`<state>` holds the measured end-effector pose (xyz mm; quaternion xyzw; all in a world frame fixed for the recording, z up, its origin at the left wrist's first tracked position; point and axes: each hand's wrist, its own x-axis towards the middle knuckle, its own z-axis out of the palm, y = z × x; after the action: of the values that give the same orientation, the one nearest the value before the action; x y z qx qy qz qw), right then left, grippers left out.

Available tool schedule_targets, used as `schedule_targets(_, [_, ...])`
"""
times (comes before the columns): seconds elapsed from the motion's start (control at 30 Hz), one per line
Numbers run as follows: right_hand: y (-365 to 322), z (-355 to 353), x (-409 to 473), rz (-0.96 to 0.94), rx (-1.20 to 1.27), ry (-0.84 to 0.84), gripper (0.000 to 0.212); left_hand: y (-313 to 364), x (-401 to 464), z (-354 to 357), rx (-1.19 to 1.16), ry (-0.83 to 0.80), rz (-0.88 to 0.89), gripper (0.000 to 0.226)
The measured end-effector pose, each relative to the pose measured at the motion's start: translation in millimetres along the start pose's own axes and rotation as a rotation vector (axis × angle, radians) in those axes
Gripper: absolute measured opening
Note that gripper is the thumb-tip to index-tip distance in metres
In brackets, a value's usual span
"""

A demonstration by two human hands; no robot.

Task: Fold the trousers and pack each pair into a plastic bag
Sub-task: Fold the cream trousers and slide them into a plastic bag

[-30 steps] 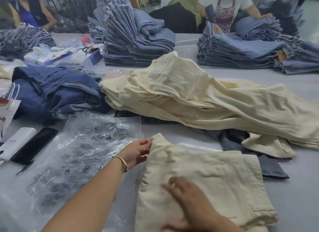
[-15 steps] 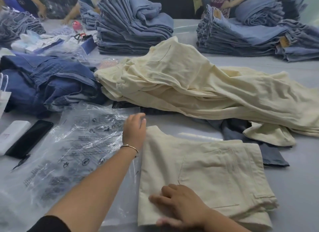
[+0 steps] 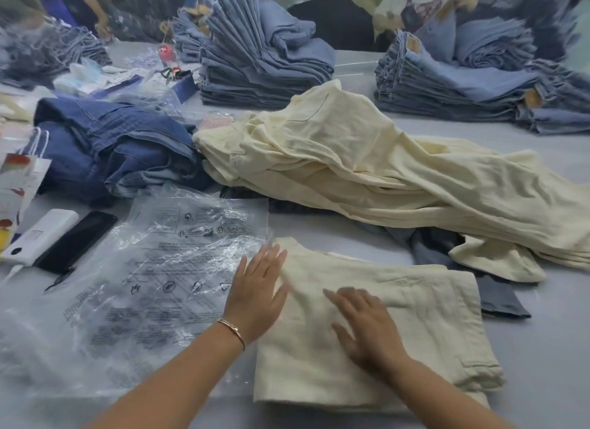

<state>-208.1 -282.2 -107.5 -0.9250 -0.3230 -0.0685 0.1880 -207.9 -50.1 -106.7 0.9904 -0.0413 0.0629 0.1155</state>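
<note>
The folded cream trousers [image 3: 376,339] lie near on the grey surface [image 3: 542,348], their left edge over the plastic bag [image 3: 150,288]. The right hand [image 3: 367,329] lies flat on them, fingers straight and spread. The left hand [image 3: 255,297] rests at their left edge, fingers straight, touching cloth and bag. A loose cream pile [image 3: 367,170] lies farther off.

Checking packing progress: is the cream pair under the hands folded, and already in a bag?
Folded, not bagged: the cream trousers lie as a flat rectangle beside the plastic bag.
</note>
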Motion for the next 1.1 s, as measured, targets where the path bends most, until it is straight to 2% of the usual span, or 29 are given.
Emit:
schedule_targets(0.03, [16, -6, 10, 0.104, -0.076, -0.022, 0.076, 0, -20, -9, -0.027, 0.029, 0.029, 0.060])
schedule_targets(0.07, [32, -11, 22, 0.191, -0.116, -0.117, 0.090, 4, -42, -17, -0.053, 0.034, 0.083, 0.059])
schedule_targets(0.13, [58, -17, 47, 0.288, -0.137, -0.345, 0.115, 21, -78, -18, -0.047, -0.028, 0.231, 0.057])
schedule_targets(0.17, [66, -18, 59, 0.307, -0.122, -0.424, 0.125, 30, -89, -15, -0.015, -0.110, 0.261, 0.056])
schedule_targets(0.23, [74, -18, 76, 0.346, -0.032, -0.529, 0.138, 43, -97, -8, 0.012, -0.237, 0.172, 0.059])
schedule_targets(0.3, [78, -15, 87, 0.363, 0.004, -0.596, 0.141, 40, -96, 6, -0.068, -0.304, 0.062, 0.062])
schedule_targets(0.37, [78, -15, 97, 0.389, -0.010, -0.637, 0.129, 34, -93, 16, -0.104, -0.378, 0.007, 0.067])
schedule_targets(0.43, [75, -17, 108, 0.394, -0.034, -0.680, 0.089, 32, -91, 19, -0.102, -0.418, 0.003, 0.072])
schedule_targets(0.5, [64, -25, 111, 0.356, -0.088, -0.641, 0.047, 31, -85, 18, -0.068, -0.435, 0.005, 0.077])
schedule_targets(0.57, [50, -38, 100, 0.253, -0.183, -0.541, 0.032, 30, -80, 17, 0.007, -0.420, 0.014, 0.080])
schedule_targets(0.63, [37, -48, 77, 0.100, -0.264, -0.429, 0.027, 31, -77, 14, 0.049, -0.431, 0.020, 0.081])
schedule_targets(0.67, [31, -52, 62, 0.043, -0.257, -0.424, 0.029, 31, -76, 14, 0.063, -0.431, 0.022, 0.081])
schedule_targets(0.7, [26, -55, 46, 0.011, -0.244, -0.470, 0.041, 31, -76, 14, 0.074, -0.429, 0.022, 0.081])
schedule_targets(0.8, [11, -49, -4, -0.018, -0.382, -0.709, 0.121, 35, -76, 10, 0.059, -0.443, -0.006, 0.083])
schedule_targets(0.87, [1, -37, -30, -0.054, -0.519, -0.750, 0.144, 38, -76, 6, 0.008, -0.444, 0.000, 0.080])
schedule_targets(0.93, [-4, -26, -41, -0.052, -0.574, -0.704, 0.147, 32, -82, -9, -0.314, -0.413, -0.070, 0.069])
schedule_targets(0.97, [-5, -23, -42, -0.047, -0.586, -0.674, 0.144, 22, -88, -18, -0.451, -0.345, -0.090, 0.054])
schedule_targets(1.0, [-5, -22, -43, -0.041, -0.591, -0.648, 0.139, 8, -94, -27, -0.478, -0.246, -0.080, 0.036])
schedule_targets(1.03, [-6, -21, -43, -0.034, -0.592, -0.625, 0.133, -12, -101, -35, -0.394, -0.142, -0.057, 0.020])
schedule_targets(1.07, [-7, -20, -44, -0.024, -0.589, -0.603, 0.126, -33, -109, -44, -0.345, -0.070, -0.069, 0.013])
schedule_targets(1.1, [-8, -18, -45, -0.011, -0.585, -0.587, 0.119, -53, -117, -52, -0.307, -0.040, -0.100, 0.018])
